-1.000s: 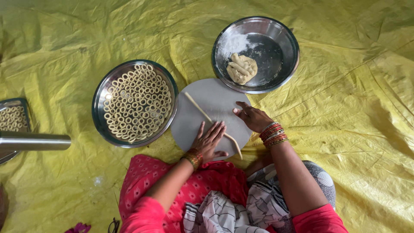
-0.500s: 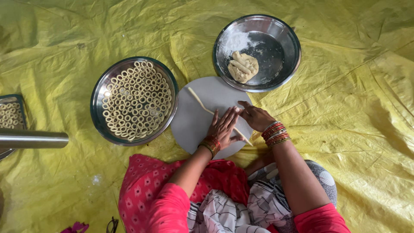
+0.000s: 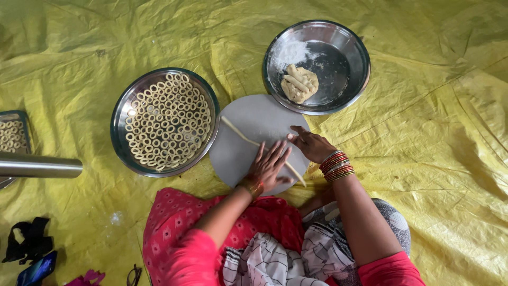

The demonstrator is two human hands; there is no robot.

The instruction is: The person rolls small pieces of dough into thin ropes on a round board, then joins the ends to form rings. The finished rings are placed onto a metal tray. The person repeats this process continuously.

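Filling the steel plate (image 3: 165,122) at nine o'clock, many dough rings lie done; centre, left hand (image 3: 267,167) and right hand (image 3: 312,145) press flat on a dough rope (image 3: 243,136) on the round board (image 3: 248,159); one lump (image 3: 299,83) waits in the bowl (image 3: 349,79) at one o'clock.

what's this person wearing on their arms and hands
Both arms are bare below short pinkish-red sleeves. The left hand has a gold-coloured bangle at the wrist. The right hand has a stack of red and gold bangles at its wrist. No gloves; I cannot make out any rings.
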